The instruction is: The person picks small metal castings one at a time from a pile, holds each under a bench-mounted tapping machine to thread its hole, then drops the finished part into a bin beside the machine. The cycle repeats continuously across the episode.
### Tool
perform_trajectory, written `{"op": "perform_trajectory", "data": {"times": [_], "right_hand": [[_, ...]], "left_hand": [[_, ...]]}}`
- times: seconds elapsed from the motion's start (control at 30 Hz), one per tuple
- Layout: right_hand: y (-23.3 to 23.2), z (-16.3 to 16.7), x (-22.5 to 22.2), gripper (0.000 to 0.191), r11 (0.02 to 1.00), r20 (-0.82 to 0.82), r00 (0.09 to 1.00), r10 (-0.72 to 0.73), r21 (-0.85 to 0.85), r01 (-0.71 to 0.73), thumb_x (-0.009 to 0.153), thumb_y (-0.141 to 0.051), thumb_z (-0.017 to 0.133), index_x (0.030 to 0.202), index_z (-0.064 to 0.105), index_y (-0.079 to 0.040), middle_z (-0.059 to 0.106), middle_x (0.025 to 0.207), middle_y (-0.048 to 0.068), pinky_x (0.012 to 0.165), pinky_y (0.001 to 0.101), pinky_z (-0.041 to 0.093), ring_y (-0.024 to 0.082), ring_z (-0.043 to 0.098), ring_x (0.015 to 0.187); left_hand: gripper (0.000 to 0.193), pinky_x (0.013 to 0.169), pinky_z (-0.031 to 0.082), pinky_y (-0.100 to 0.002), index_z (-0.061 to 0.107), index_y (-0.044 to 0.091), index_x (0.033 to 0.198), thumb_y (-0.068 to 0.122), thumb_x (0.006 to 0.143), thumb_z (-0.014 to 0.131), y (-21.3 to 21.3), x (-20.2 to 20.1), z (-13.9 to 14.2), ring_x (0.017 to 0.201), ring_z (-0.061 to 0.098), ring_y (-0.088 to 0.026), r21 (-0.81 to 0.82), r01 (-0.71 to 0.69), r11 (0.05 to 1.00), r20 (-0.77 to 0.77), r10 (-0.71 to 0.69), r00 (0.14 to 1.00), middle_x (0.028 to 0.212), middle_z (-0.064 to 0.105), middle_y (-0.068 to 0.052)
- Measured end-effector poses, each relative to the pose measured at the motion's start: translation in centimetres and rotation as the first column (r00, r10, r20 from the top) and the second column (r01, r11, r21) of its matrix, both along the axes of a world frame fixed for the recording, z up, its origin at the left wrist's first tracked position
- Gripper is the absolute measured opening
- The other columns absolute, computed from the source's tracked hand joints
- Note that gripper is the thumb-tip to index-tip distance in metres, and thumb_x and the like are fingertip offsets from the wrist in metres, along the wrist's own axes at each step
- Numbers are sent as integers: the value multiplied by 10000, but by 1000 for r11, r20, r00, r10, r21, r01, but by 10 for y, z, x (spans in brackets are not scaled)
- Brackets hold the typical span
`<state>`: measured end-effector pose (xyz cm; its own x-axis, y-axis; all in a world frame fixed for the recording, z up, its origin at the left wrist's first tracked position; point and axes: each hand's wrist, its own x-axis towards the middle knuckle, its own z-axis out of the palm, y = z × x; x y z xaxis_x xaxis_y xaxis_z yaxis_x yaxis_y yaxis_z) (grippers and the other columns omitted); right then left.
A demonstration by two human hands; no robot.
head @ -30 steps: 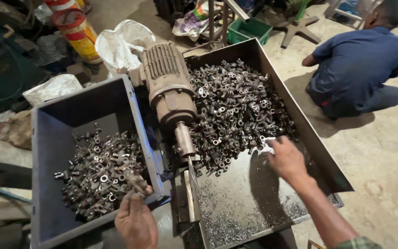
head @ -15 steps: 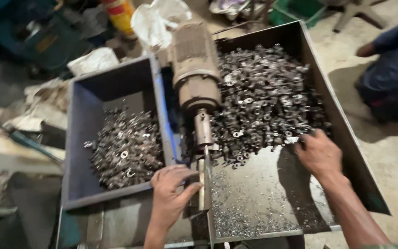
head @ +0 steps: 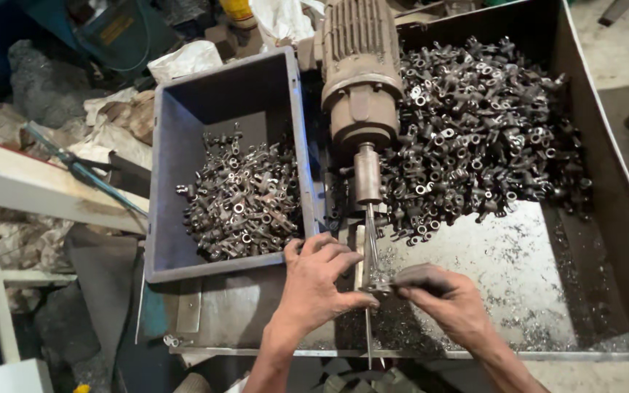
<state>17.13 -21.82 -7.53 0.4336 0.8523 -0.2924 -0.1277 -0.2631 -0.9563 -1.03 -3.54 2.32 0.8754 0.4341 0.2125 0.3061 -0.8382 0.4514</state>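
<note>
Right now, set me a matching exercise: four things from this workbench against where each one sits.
Things:
1. grey plastic bin
2. motor
3. large metal tray
4. left hand

Places:
A. right of the motor, with the bigger pile
B. between bin and tray
C. left of the motor, with the smaller pile
D. at the thin spindle's lower end

Pairs: 1-C, 2-B, 3-A, 4-D

My fingers (head: 343,256) are smudged dark grey. The motor (head: 359,73) is dull brown, the crate (head: 183,131) blue-grey, the fittings (head: 475,124) dark silvery steel, the tray (head: 606,182) speckled grey.
</note>
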Motion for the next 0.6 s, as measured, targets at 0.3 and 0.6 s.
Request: {"op": "perform_trajectory", "data": {"times": [0.3, 0.6], "right_hand": [[18, 18, -20, 136, 963, 81, 987, -141, 244, 117, 879, 51, 688, 989, 754, 6, 780, 1033, 116, 877, 308, 607, 183, 739, 951], [19, 42, -45, 160, 961, 473, 838, -274, 179, 213, 828, 21, 737, 951, 764, -79, 772, 995, 55, 823, 263, 590, 131, 713, 930]], "left_hand": [[490, 1048, 247, -583, 775, 184, 1073, 448, 674, 882, -4, 1, -9, 1201, 544, -237, -41, -28, 999, 2, 28, 1000, 1047, 717, 13], [493, 1048, 261, -581, 746, 172, 1107, 390, 683, 872, -7, 3, -15, 1191, 550, -242, -7, -44, 999, 81, 44, 996, 1022, 704, 6]]}}
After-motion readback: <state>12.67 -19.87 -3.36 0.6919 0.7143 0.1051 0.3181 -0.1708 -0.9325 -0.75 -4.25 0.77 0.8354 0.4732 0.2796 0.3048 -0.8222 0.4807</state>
